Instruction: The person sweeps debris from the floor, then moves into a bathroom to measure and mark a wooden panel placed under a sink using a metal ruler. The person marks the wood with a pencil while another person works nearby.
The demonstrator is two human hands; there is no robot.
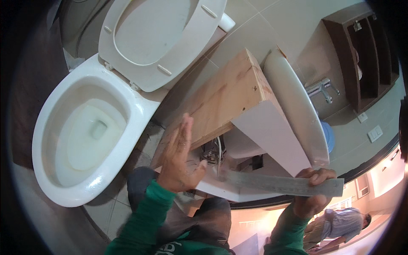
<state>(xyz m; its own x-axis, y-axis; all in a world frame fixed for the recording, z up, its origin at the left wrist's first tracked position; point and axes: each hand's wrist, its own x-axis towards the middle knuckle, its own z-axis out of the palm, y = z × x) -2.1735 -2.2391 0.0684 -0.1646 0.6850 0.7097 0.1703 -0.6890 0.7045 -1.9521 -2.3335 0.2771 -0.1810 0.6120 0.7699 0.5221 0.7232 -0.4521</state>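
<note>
My right hand (315,187) grips a flat grey metal ruler (280,185) near one end. The ruler reaches leftward across the open front of a vanity cabinet (212,106), and its far end is blurred. My left hand (180,159) holds nothing; its fingers point up along the cabinet's bare plywood side, with the thumb apart. Whether the hand touches the wood, I cannot tell. A white panel (276,134) covers part of the cabinet front. Inside, a white hose (219,151) and metal fittings show beside a pale rounded form.
A white toilet (44,140) with its seat (170,70) raised stands close on the left. Above the cabinet are a white basin (293,95) and a chrome faucet (325,90). A dark wall shelf (355,63) hangs beyond. Another person (343,224) is outside at lower right.
</note>
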